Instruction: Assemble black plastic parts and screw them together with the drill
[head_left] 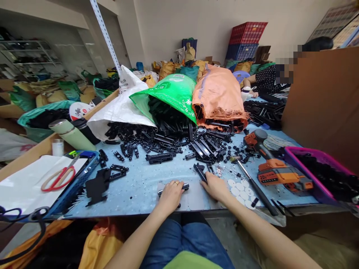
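Observation:
My left hand (171,195), with a ring on one finger, is closed over a short, shiny black bar-shaped part (185,186) at the front of the table. Both ends of that part stick out past the fingers; its middle is hidden. To the right, my right hand (215,186) grips a longer black part (201,173) with a wider far end, held at a slant. Beyond both hands lie a ribbed black assembly (160,158) and a loose heap of black parts (206,144). White round discs (240,190) lie beside my right wrist.
An orange cordless drill (280,175), a black-handled hammer (259,192) and a pink basket (308,152) stand right. Left are red-handled scissors (58,178) and a green bottle (71,134). Green (175,91) and orange sacks (220,97) spill parts behind. A person (269,80) sits at the far right.

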Motion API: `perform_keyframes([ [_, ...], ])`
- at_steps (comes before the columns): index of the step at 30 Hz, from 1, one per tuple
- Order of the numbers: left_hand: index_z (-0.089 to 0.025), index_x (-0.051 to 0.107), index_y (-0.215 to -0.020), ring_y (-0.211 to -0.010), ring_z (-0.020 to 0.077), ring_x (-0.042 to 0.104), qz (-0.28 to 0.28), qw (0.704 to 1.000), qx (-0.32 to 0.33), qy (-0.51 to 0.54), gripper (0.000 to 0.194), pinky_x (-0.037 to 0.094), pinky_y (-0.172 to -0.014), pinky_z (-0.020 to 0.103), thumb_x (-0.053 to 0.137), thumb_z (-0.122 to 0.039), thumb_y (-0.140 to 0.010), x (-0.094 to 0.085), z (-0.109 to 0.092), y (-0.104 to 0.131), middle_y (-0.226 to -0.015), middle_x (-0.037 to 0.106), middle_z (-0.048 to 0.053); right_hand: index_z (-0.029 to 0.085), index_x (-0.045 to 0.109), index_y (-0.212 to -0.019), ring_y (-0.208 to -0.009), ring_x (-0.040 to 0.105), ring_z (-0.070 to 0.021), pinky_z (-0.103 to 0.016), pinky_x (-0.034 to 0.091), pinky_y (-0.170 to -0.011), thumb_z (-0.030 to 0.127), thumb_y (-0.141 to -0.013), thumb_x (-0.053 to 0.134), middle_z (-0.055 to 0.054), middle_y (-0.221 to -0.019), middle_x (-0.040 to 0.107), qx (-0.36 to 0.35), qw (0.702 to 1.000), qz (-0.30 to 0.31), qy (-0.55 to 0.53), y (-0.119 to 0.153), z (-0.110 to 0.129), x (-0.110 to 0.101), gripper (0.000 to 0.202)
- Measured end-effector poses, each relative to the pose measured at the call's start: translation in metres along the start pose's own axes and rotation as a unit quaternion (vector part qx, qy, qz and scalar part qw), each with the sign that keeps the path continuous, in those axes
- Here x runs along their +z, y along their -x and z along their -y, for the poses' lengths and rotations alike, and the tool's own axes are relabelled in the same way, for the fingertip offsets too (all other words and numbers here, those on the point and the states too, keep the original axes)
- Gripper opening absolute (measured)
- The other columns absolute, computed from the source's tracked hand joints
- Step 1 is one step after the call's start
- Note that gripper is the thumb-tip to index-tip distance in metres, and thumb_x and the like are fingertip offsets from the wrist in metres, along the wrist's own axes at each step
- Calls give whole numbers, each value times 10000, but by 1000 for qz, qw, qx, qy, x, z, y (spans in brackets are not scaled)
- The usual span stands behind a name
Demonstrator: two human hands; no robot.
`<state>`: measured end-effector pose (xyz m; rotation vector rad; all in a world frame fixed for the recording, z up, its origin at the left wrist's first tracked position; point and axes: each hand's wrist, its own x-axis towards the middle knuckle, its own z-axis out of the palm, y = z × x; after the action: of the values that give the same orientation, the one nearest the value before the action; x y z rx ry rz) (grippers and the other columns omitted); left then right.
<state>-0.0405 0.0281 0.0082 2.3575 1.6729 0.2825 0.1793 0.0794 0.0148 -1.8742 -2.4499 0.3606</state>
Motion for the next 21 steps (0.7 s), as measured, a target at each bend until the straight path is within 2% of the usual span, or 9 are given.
perform_keyframes([
  [1, -190, 515, -1118, -939, 218, 520, 5, 1000, 1, 8, 256, 424, -809, 338, 402, -237, -894, -1, 1, 0, -978, 574, 70, 160, 501, -1067, -878, 591, -227, -293, 420, -712, 374, -880, 438, -113, -975, 608, -35, 999, 21, -10, 2, -1, -5, 291],
  [3, -201, 505, -1140, -959, 211, 519, 21, 999, 10, 30, 273, 419, -826, 331, 398, -248, -893, -3, 5, 0, -1000, 570, 70, 206, 497, -1104, -881, 586, -195, -264, 400, -718, 369, -901, 410, -73, -995, 609, -162, 984, 62, -32, 9, -6, -16, 275],
  [5, -208, 482, -1176, -998, 208, 510, 40, 997, 26, 52, 301, 407, -857, 330, 393, -248, -891, -6, 7, -1, -1053, 560, 73, 227, 537, -1056, -876, 581, -185, -249, 382, -708, 433, -891, 424, -50, -961, 617, -273, 957, 99, -23, 17, -9, -21, 287],
  [6, -208, 467, -1195, -1025, 210, 500, 48, 996, 33, 60, 318, 398, -875, 334, 394, -252, -888, -7, 7, -2, -1088, 551, 77, 221, 561, -1009, -856, 582, -185, -247, 374, -690, 466, -885, 423, -49, -925, 621, -298, 948, 110, -5, 20, -8, -21, 307],
  [9, -206, 450, -1197, -1062, 238, 480, 55, 995, 46, 75, 379, 387, -889, 361, 456, -368, -854, -11, 3, -4, -1130, 535, 85, 197, 581, -928, -769, 588, -180, -245, 337, -612, 515, -891, 374, -52, -837, 621, -279, 953, 101, 54, 24, 2, -15, 381],
  [13, -198, 467, -1125, -966, 279, 508, 37, 996, 34, 74, 657, 397, -842, 394, 628, -609, -638, -11, -3, -2, -1013, 565, 81, 198, 571, -918, -710, 588, -168, -244, 280, -547, 531, -899, 332, -45, -810, 617, -253, 961, 78, 83, 28, 14, -12, 410],
  [18, -210, 443, -1155, -975, 281, 507, 9, 996, 36, 83, 789, 368, -892, 404, 688, -634, -537, -7, -3, 0, -1024, 571, 74, 198, 565, -904, -687, 584, -166, -246, 255, -523, 525, -898, 340, -44, -793, 614, -249, 960, 80, 99, 36, 18, -25, 398],
  [21, -203, 455, -1104, -929, 264, 529, -2, 996, 43, 84, 682, 409, -825, 376, 677, -595, -593, -5, -3, 2, -989, 577, 64, 206, 562, -930, -683, 581, -175, -257, 274, -531, 504, -903, 342, -48, -816, 610, -244, 960, 63, 122, 38, 22, -30, 372],
])
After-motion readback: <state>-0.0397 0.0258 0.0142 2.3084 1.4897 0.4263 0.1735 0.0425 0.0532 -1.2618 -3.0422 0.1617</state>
